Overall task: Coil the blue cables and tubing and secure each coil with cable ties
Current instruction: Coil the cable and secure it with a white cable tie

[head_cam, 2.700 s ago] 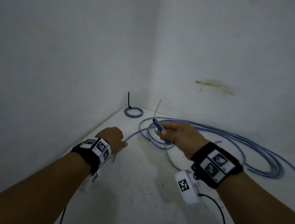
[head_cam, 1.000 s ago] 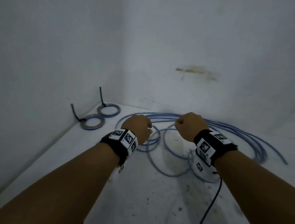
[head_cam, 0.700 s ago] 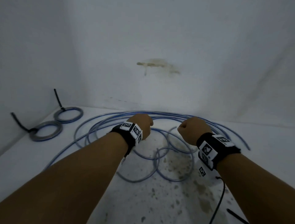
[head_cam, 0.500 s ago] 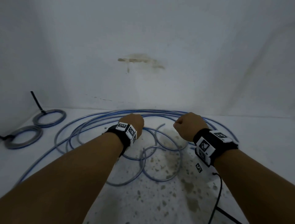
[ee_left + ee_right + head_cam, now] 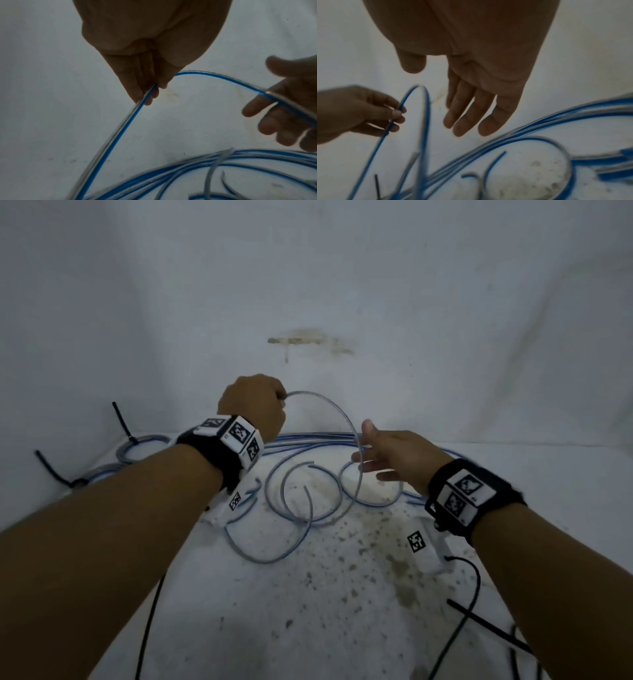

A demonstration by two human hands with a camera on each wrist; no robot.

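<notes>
Bare utility-type corner: stained white walls (image 5: 308,285), speckled dirty white floor (image 5: 308,594).

Blue-and-clear tubing (image 5: 109,138), black-and-white checkered wristbands (image 5: 239,436)

No legible text or numbers.

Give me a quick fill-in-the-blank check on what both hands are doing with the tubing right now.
1. The raised arch of blue tubing is pinched by the ____ hand.
2. The right hand has its fingers ____, with no grip closed on the tubing.
3. Finished coils with black cable ties lie on the far ____ side of the floor.

Missing words: left; open; left
</notes>
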